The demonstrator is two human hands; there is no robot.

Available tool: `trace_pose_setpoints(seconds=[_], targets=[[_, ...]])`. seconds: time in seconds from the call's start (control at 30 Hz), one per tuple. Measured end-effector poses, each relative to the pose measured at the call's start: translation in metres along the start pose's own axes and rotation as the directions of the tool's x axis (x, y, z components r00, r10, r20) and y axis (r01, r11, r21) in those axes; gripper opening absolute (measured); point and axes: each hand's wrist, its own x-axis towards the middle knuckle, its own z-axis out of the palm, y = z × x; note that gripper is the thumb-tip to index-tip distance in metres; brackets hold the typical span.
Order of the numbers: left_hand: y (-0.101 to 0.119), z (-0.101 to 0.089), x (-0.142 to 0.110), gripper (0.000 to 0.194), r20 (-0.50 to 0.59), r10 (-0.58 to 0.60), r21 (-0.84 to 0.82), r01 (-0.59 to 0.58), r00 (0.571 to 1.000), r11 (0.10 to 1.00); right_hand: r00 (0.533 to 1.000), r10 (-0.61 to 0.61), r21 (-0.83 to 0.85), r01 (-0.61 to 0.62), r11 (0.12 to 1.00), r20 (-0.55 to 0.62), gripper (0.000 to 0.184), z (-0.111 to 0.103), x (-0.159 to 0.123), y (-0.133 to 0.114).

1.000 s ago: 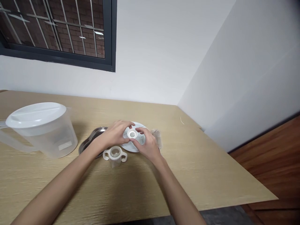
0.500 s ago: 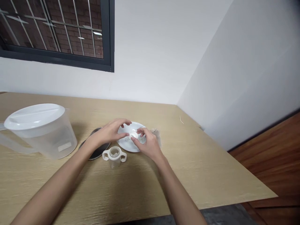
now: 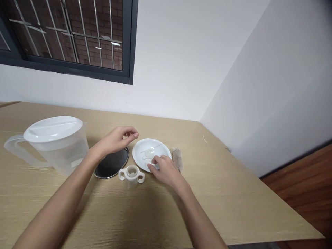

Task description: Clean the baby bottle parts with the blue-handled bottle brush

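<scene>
Carefully, Small Fingers Work Over the Plate

The right hand [image 3: 166, 169] is over the near right part of the white plate [image 3: 136, 159]. Its thumb and fingers are bent close together around a small white piece [image 3: 149, 163]. I can't tell if they squeeze it or just touch it. That piece is at the near side of the plate, just near a clear piece [image 3: 149, 152]. A thin stick [image 3: 160, 144] lies across the far part.

To do this well, I think the fingers should be soft and slow, so the clear piece and the stick don't get bumped. The wrist should stay clear of the cup with two handles [image 3: 131, 177], which stands left of the hand, near the plate. The left hand [image 3: 119, 138] hangs above the far side of the dark tray [image 3: 111, 166], loosely curled, with nothing to be seen in it. It could help by steadying the plate's left rim.

Some bits are hard to see. The fingers hide most of the white piece. The clear piece is so see-through that its shape is tricky. Something pale is in the cup, but I can't tell what. The gray thing [image 3: 177, 158] right of the plate is blurry. The left arm covers part of the big jug [image 3: 55, 133].
</scene>
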Motion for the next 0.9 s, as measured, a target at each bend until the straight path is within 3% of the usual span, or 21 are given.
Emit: trace_pose_setpoints(seconds=[0.17, 0.3, 0.37, 0.43, 0.53, 0.6, 0.63, 0.7, 0.77, 0.83, 0.9], targets=[[0.001, -0.001, 0.0, 0.031, -0.004, -0.003, 0.005, 0.003, 1.0, 1.0, 0.996, -0.045, 0.031, 0.047, 0.998, -0.074, 0.028, 0.002, 0.003, 0.001], [0.001, -0.002, 0.0, 0.031, 0.0, -0.004, 0.012, 0.004, 1.0, 1.0, 0.966, -0.046, 0.141, 0.084, 0.986, -0.253, 0.028, 0.0, 0.009, 0.006], [0.004, -0.003, -0.001, 0.031, -0.032, 0.0, 0.034, 0.001, 0.999, 0.999, 0.915, 0.002, 0.217, 0.094, 0.972, -0.404, 0.022, -0.001, 0.012, 0.012], [0.008, -0.006, -0.003, 0.034, -0.099, 0.017, 0.066, -0.01, 0.995, 0.998, 0.828, 0.063, 0.266, 0.106, 0.958, -0.556, 0.018, -0.003, 0.015, 0.021], [0.018, -0.018, -0.011, 0.04, -0.271, 0.09, 0.103, -0.065, 0.958, 0.993, 0.712, 0.147, 0.3, 0.094, 0.949, -0.687, 0.02, -0.006, 0.017, 0.034], [0.025, -0.031, -0.019, 0.038, -0.416, 0.164, 0.119, -0.125, 0.895, 0.985, 0.666, 0.218, 0.352, 0.07, 0.933, -0.713, 0.022, -0.009, 0.018, 0.043], [0.027, -0.039, -0.023, 0.038, -0.492, 0.216, 0.116, -0.182, 0.843, 0.976, 0.646, 0.258, 0.382, 0.056, 0.922, -0.719, 0.024, -0.01, 0.019, 0.047], [0.03, -0.056, -0.033, 0.044, -0.641, 0.318, 0.143, -0.298, 0.698, 0.944, 0.597, 0.342, 0.445, 0.027, 0.895, -0.725, 0.027, -0.014, 0.019, 0.054], [0.03, -0.073, -0.045, 0.051, -0.782, 0.344, 0.213, -0.296, 0.519, 0.931, 0.529, 0.431, 0.506, -0.003, 0.862, -0.731, 0.029, -0.019, 0.018, 0.062], [0.026, -0.088, -0.061, 0.054, -0.897, 0.257, 0.227, -0.126, 0.359, 0.966, 0.445, 0.515, 0.56, -0.036, 0.827, -0.732, 0.03, -0.022, 0.018, 0.07], [0.014, -0.101, -0.084, 0.057, -0.947, 0.151, 0.183, 0.091, 0.284, 0.979, 0.39, 0.57, 0.586, -0.089, 0.805, -0.724, 0.033, -0.023, 0.018, 0.079]])
